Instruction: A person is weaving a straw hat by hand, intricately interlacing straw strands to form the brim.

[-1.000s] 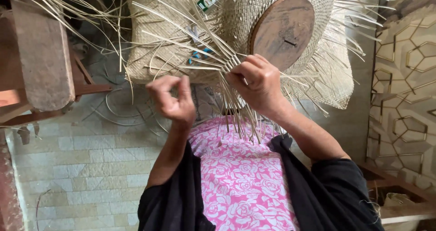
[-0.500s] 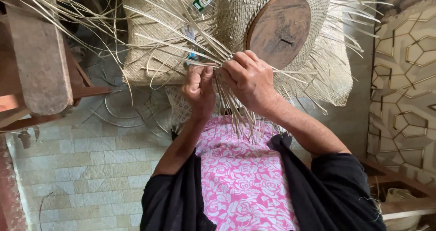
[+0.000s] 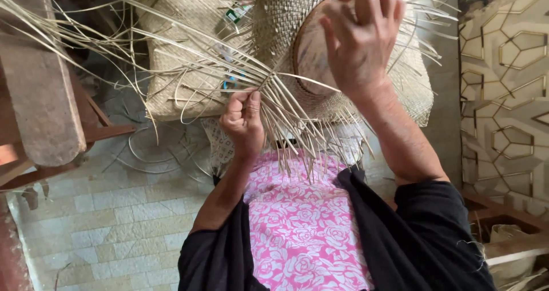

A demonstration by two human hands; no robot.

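Observation:
A half-woven straw hat (image 3: 280,16) sits over a round wooden block (image 3: 311,53) in front of me, with long loose straw strips (image 3: 286,119) fanning out from its edge. My left hand (image 3: 243,119) is closed on a bunch of those strips at the hat's lower left rim. My right hand (image 3: 360,33) is raised over the wooden block with fingers curled, touching the hat's crown; whether it grips a strip is hidden. My lap below is covered by pink flowered cloth (image 3: 303,228).
A woven straw mat (image 3: 171,68) lies behind the hat. A wooden bench or stand (image 3: 40,102) is at the left. Pale tiled floor (image 3: 103,222) lies lower left, with loose straw on it. A patterned panel (image 3: 503,79) stands at the right.
My left hand rose from mid-air to the hat's rim and closed on the strips. My right hand moved from the rim up over the wooden block. The view has come closer.

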